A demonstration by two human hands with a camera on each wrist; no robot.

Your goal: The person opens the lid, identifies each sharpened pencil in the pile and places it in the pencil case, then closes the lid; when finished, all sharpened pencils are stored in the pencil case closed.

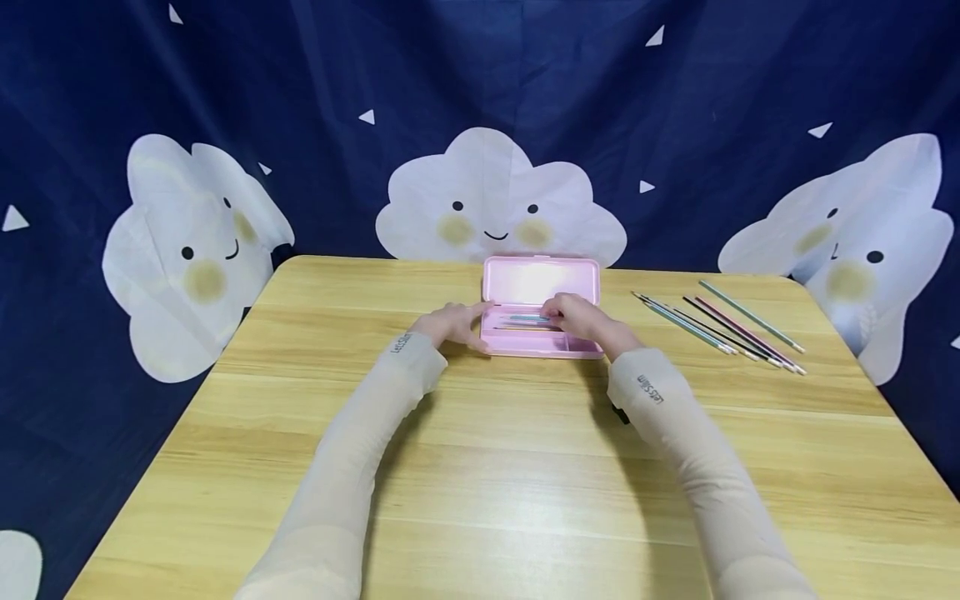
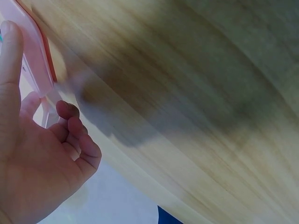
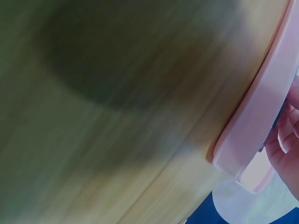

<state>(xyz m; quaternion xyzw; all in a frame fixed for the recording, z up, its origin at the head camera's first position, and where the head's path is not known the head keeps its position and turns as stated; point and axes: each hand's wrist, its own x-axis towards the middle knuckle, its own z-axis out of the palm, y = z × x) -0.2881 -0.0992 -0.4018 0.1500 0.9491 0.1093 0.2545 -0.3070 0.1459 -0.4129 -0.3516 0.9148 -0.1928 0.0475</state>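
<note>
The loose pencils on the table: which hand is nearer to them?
Right. The right hand reaches into the pink case, left of the loose pencils; the left hand is at the case's left end, farther away.

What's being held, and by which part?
The left hand grips the case by its left end; whether the right hand grips a pencil is unclear.

The case [image 1: 525,342] is pink, the table [image 1: 495,467] wood-grained yellow, the backdrop [image 1: 495,67] cloud-patterned navy.

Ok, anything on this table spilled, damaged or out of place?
Nothing looks spilled or damaged. The loose pencils right of the open pink case look slightly untidy: their ends don't line up, and one green pencil lies apart.
</note>
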